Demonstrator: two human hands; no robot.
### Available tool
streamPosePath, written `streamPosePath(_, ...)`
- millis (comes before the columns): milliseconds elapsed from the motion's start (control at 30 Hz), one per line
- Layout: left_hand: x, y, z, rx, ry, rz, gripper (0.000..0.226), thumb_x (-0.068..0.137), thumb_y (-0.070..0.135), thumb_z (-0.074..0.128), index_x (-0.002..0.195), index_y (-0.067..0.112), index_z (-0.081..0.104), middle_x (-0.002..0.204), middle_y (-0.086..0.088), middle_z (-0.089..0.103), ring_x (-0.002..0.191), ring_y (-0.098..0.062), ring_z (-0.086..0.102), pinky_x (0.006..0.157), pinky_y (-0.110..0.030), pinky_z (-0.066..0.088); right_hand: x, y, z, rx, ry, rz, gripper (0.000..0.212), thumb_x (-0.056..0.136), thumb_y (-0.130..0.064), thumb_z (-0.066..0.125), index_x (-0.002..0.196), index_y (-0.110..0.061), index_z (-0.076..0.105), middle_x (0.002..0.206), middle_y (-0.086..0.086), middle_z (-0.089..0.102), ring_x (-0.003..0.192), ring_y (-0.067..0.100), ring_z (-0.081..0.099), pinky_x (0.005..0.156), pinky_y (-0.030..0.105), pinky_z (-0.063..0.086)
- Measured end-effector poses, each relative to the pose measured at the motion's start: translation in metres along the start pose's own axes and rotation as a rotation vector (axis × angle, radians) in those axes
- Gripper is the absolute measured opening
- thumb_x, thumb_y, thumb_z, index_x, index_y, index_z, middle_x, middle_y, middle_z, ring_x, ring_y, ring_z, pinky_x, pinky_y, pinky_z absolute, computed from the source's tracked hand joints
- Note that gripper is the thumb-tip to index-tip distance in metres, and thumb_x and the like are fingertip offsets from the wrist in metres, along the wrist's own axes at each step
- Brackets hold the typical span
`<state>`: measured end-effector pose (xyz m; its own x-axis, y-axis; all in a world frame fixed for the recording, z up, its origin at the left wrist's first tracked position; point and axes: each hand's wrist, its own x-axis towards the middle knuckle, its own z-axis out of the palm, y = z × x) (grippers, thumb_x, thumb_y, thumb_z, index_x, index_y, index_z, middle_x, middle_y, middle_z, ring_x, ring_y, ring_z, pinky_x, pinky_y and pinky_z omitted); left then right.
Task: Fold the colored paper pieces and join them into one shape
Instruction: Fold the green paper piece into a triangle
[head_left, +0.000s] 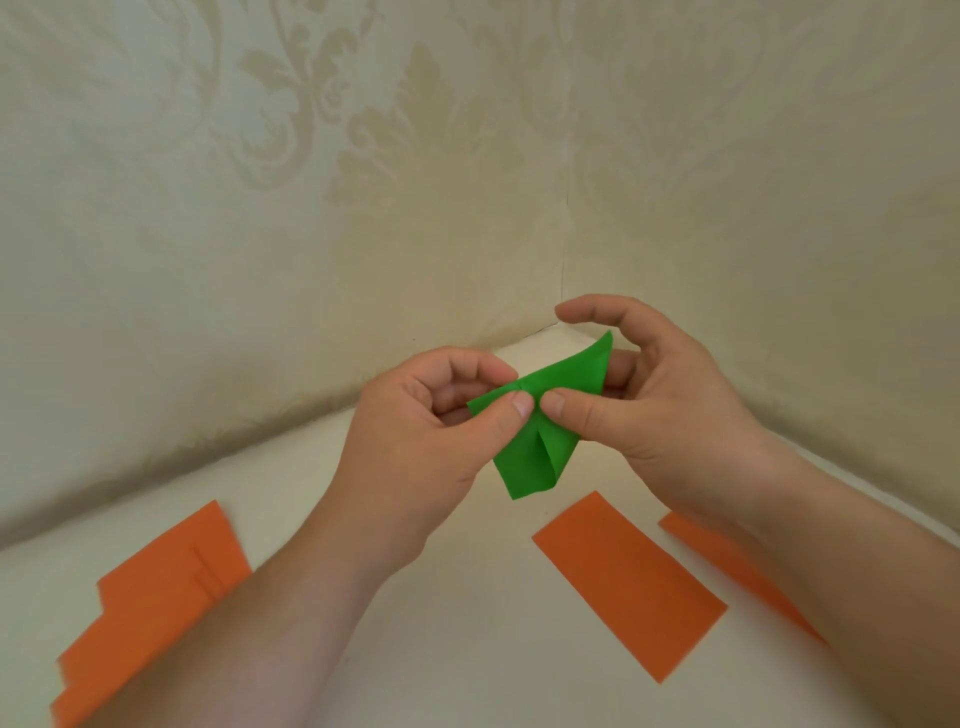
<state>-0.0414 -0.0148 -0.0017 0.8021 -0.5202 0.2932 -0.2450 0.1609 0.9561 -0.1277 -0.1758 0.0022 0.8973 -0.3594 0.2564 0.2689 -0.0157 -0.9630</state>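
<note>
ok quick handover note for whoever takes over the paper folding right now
Left hand and right hand both pinch the green paper, held above the table, thumbs meeting at its middle crease.
Green paper is partly folded; nothing is joined yet.
Flat orange pieces wait: a stack at left, one rectangle at centre-right, another partly under the right forearm.
Left: finish green, fold the orange, join all.

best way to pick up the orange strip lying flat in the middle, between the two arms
Take the middle orange strip by its near corner, coming in low from the near side. It lies flat on the table, so slide a fingertip under that bare edge and pinch. Both hands, left and right, are busy pinching the green paper.
</note>
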Motion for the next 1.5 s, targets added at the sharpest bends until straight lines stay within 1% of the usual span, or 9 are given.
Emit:
streamPosePath(500,-0.0023,0.0015,0.0012,0.0,-0.004,0.01,0.018,0.082,0.003,0.079,0.084,0.021,0.077,0.087,-0.005,0.08,0.081,-0.017,0.076,0.076,-0.03,0.062,0.0026,0.0013,-0.0014,0.02,0.026,0.057,0.068,0.065,-0.011,0.081,0.128,-0.025,0.059,0.096,0.018,0.078,0.092,0.031,0.076,0.085,0.046,0.06)
streamPosePath(800,-0.0015,0.0006,0.0019,0.037,0.018,0.015,0.022,0.083,0.001,0.08,0.079,0.022,0.078,0.083,-0.004,0.079,0.076,-0.014,0.074,0.072,-0.024,0.06,0.0033,0.004,-0.0023,-0.028,0.025,0.037,0.062,0.074,-0.003,0.082,0.127,-0.029,0.061,0.098,0.019,0.077,0.094,0.034,0.075,0.093,0.056,0.058)
streamPosePath(933,-0.0002,-0.0008,0.0013,0.043,0.055,0.012,0.021,0.082,0.003,0.08,0.077,0.023,0.079,0.08,-0.004,0.078,0.074,-0.014,0.073,0.073,-0.027,0.059,0.0024,0.006,-0.0025,-0.011,0.007,0.028,0.064,0.067,-0.012,0.09,0.122,-0.032,0.064,0.1,0.022,0.076,0.097,0.039,0.074,0.093,0.057,0.058)
streamPosePath(1033,0.0012,-0.0026,0.0005,0.028,0.067,-0.016,0.023,0.083,0.003,0.08,0.077,0.025,0.079,0.078,-0.005,0.077,0.074,-0.016,0.071,0.072,-0.03,0.057,0.0027,0.0062,-0.0026,-0.007,0.003,0.031,0.058,0.071,-0.011,0.089,0.12,-0.031,0.065,0.102,0.028,0.073,0.095,0.041,0.074,0.084,0.05,0.061)
streamPosePath(1133,0.0037,-0.0035,-0.0011,-0.003,0.081,-0.037,0.02,0.079,0.007,0.084,0.078,0.026,0.08,0.078,-0.006,0.077,0.076,-0.019,0.071,0.074,-0.035,0.058,0.003,0.0016,-0.0024,-0.008,0.026,0.082,0.044,0.075,-0.015,0.081,0.116,-0.026,0.067,0.091,0.018,0.075,0.077,0.024,0.072,0.072,0.033,0.056)
streamPosePath(1200,0.0051,-0.0033,-0.0024,-0.028,0.097,-0.046,0.016,0.075,0.012,0.083,0.078,0.027,0.08,0.078,-0.005,0.077,0.078,-0.021,0.071,0.08,-0.04,0.059,0.0032,0.0007,-0.0029,-0.064,-0.001,0.126,0.026,0.078,-0.02,0.08,0.103,-0.024,0.074,0.083,0.008,0.073,0.07,0.016,0.066,0.073,0.034,0.054)
streamPosePath(1267,0.0066,-0.0038,-0.0033,-0.029,0.109,-0.043,0.023,0.079,0.004,0.083,0.077,0.026,0.08,0.076,-0.005,0.076,0.076,-0.019,0.07,0.076,-0.036,0.06,0.0038,0.0009,-0.0024,-0.123,-0.031,0.16,0.003,0.083,-0.02,0.079,0.086,-0.021,0.078,0.082,0.005,0.072,0.07,0.014,0.064,0.078,0.037,0.055)
streamPosePath(1367,0.0065,-0.0024,-0.0026,-0.04,0.104,-0.043,0.026,0.084,-0.004,0.077,0.078,0.021,0.077,0.073,-0.002,0.075,0.066,-0.011,0.068,0.061,-0.021,0.053,0.004,0.0019,-0.0028,-0.162,-0.019,0.166,0.01,0.087,-0.018,0.077,0.077,-0.017,0.076,0.079,0.006,0.072,0.068,0.013,0.063,0.079,0.039,0.055)
streamPosePath(1500,0.0059,-0.0018,-0.0032,-0.021,0.117,-0.021,0.026,0.082,-0.003,0.078,0.077,0.023,0.078,0.075,-0.003,0.077,0.069,-0.012,0.07,0.064,-0.021,0.056,0.0033,0.0006,-0.0036,-0.154,-0.022,0.152,0.012,0.087,-0.017,0.077,0.075,-0.017,0.074,0.077,0.005,0.071,0.068,0.013,0.063,0.078,0.038,0.054)
